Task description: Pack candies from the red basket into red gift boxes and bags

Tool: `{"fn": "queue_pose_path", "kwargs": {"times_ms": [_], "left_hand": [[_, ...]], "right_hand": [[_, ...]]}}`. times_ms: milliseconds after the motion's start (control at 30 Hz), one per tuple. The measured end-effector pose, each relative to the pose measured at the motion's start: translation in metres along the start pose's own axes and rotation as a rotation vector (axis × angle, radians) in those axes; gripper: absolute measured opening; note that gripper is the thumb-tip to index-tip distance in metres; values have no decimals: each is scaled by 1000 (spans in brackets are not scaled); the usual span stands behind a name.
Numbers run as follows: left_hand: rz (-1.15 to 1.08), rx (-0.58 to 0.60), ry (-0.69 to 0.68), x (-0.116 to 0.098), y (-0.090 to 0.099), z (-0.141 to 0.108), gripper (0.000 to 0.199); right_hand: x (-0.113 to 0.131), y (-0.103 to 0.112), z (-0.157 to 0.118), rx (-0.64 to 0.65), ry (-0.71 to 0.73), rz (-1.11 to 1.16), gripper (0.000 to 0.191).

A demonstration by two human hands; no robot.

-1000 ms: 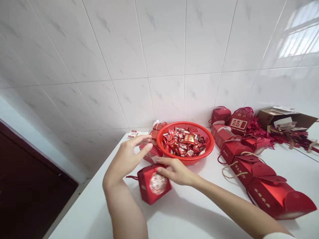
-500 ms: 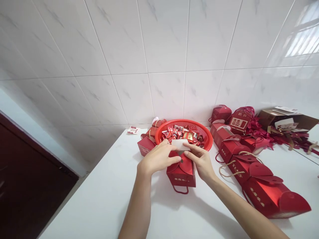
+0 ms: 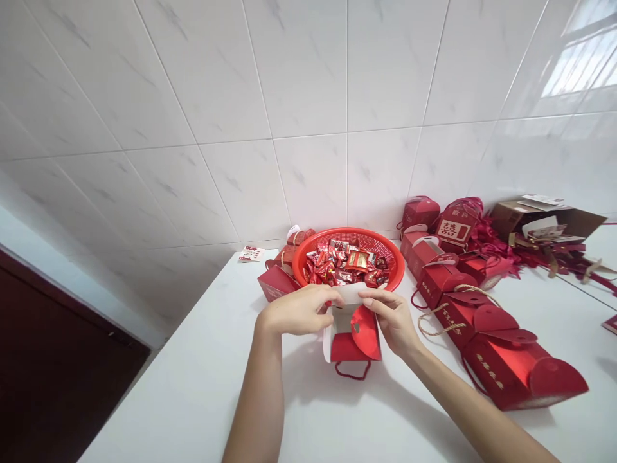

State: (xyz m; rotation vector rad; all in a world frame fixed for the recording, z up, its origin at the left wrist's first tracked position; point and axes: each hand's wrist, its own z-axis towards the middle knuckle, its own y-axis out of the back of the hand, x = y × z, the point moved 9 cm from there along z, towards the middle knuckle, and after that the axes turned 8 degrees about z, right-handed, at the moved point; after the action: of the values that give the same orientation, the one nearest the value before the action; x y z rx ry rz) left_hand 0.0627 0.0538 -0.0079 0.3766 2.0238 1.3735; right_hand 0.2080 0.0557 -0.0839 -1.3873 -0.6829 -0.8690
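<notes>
A small red cardboard gift box [image 3: 354, 348] sits on the white table in front of me, its top partly open and its pale inside showing. A red cord handle hangs from its near side, and one rounded red flap leans over the right part of the opening. My left hand [image 3: 299, 310] has its fingers curled on the box's far left edge; the fingertips are partly hidden. With thumb and fingers, my right hand [image 3: 390, 319] pinches the far right corner by the raised white flap. Just behind stands a red plastic basket [image 3: 398, 269] of wrapped candies [image 3: 332, 262].
Several red gift boxes [image 3: 501, 360] line the right side, some with rope handles. Behind them are a brown carton [image 3: 506, 218] and dark red ribbons [image 3: 544, 251]. More red boxes [image 3: 276, 281] stand left of the basket, near a printed card [image 3: 251, 254]. A tiled wall closes the back.
The box's top flaps have been spread apart, so its pale inside now shows. My left hand has shifted slightly left and lower. The view has turned a little.
</notes>
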Motion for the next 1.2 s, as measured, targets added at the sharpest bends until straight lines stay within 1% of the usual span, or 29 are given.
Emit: {"fn": "queue_pose_path", "kwargs": {"times_ms": [67,133,267,333,367,433,533,600,633,700,767,800,900,933,967,1033,1067,1133,1200], "left_hand": [[-21,36,-59,-4,-4,1,44],[-22,65,-99,-8,-7,4,47],[38,96,-116,-14,-13,16,52],[39,103,-118,-15,-16,20,53],[30,106,-114,-14,-17,22,53],[5,120,-90,-11,-19,25,53],[-20,161,-29,-2,-23,28,59],[-11,181,4,2,-25,29,64],[-5,185,13,3,-25,29,65],[-1,192,20,3,-25,30,66],[-4,194,20,2,-26,30,66],[-5,194,20,2,-26,30,66],[-6,194,27,3,-27,30,67],[-3,192,30,4,-27,30,66],[0,191,32,4,-27,30,66],[9,188,35,6,-28,29,65],[12,186,36,7,-28,29,65],[7,188,38,8,-28,28,63],[0,194,43,10,-29,28,62]], "right_hand": [[3,3,-3,23,14,-67,26],[6,3,-7,63,35,-191,28],[13,-7,-20,175,120,-638,25],[16,-7,-25,180,160,-844,21],[18,-6,-27,175,167,-900,21],[20,-3,-28,201,143,-885,22],[24,4,-28,302,38,-675,22],[28,14,-27,327,0,-631,18],[32,20,-27,325,8,-668,15],[37,29,-28,317,66,-821,13],[37,31,-33,321,143,-1004,12],[35,29,-36,333,183,-1086,13],[25,11,-50,394,294,-1252,31],[22,4,-54,417,310,-1280,34],[19,-2,-58,433,304,-1296,33],[14,-9,-63,445,230,-1297,29],[13,-11,-65,454,171,-1275,31],[13,-14,-69,485,66,-1165,35],[15,-16,-72,533,5,-1006,34]]}}
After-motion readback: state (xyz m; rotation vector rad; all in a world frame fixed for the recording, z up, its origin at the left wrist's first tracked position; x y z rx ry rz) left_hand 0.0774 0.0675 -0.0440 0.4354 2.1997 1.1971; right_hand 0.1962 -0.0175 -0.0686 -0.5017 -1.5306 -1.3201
